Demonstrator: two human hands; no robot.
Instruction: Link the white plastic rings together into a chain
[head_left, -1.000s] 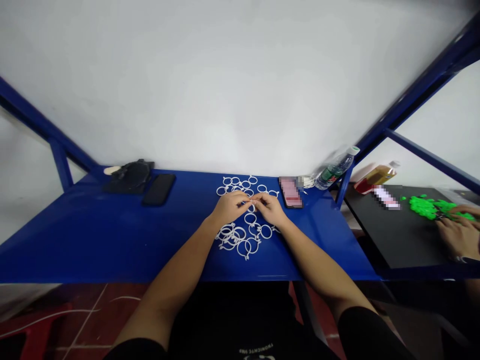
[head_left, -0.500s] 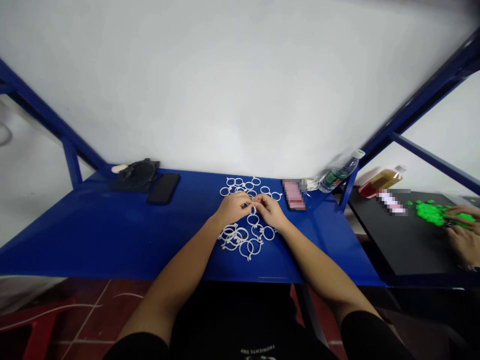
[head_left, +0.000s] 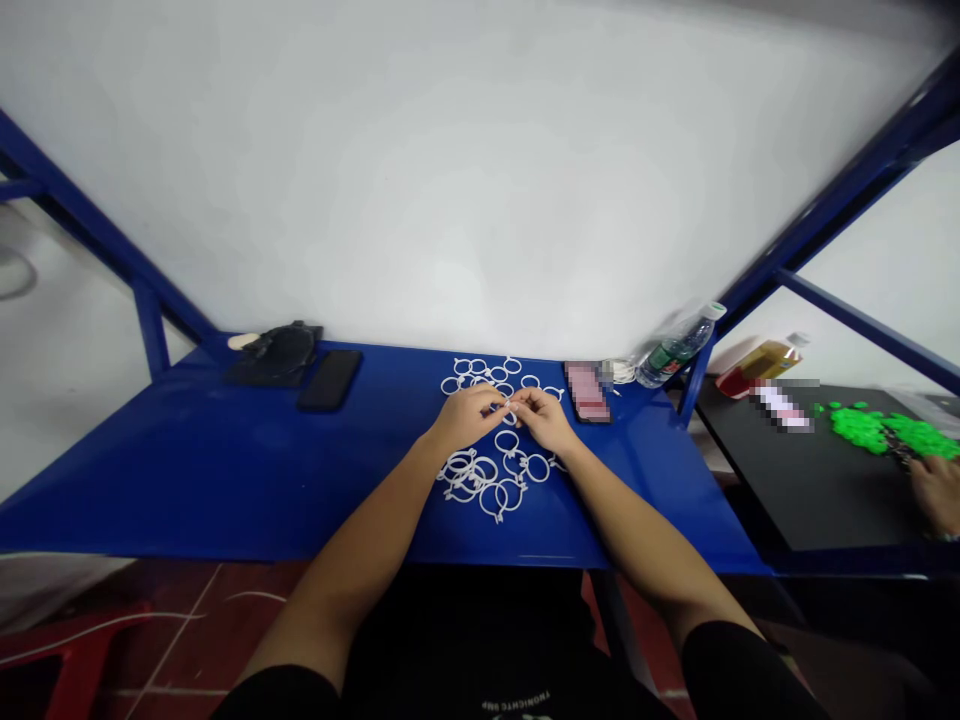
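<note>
- Pinching a small white ring [head_left: 510, 417] over the middle of the blue table [head_left: 225, 460], the person bends both arms inward until the fingertips nearly meet.
- The left hand [head_left: 463, 415] has its thumb and fingertips clamped on the ring; the back of this hand faces up.
- The right hand [head_left: 547, 420] closes its fingertips on the same ring from the other side; the fingers cover part of it, so the exact hold on its clasp cannot be told.
- More white rings [head_left: 471, 482] lie overlapping on the table's near half, just below the left hand.
- A single loose ring [head_left: 511, 453] rests at the table's middle, on the near side of the hands.
- Another group of rings [head_left: 487, 374] spreads beyond the hands, toward the table's far edge.
- A pink-screened phone [head_left: 589, 392] lies toward the table's far right, with a white cable [head_left: 624, 371] just beside it.
- A clear bottle [head_left: 679, 348] leans at the table's far right corner.
- A dark phone [head_left: 330, 380] and a black bundle [head_left: 281, 350] sit side by side toward the table's far left.
- To the right of the table, a co-worker's hand [head_left: 937, 490] touches or nears bright green pieces [head_left: 862, 428] on a black tabletop [head_left: 795, 490]; which, cannot be told.
</note>
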